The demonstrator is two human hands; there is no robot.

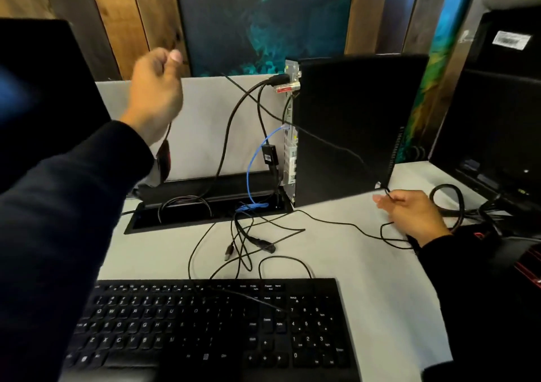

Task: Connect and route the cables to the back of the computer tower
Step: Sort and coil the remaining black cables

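Holding: left hand (155,89) raised at far left, fingers curled round a thin black cable (328,144); right hand (409,214) pinches the same cable at the tower's near right corner.
Tower (351,124): upright, back panel facing left, several plugs seated.
Desk hatch (205,209): blue cable (251,171) and black leads drop in.
Unclear: left fingers blurred.

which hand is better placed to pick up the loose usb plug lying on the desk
Right. The right hand sits low on the desk, nearer the USB plug, though it holds a thin cable. The left hand is raised.
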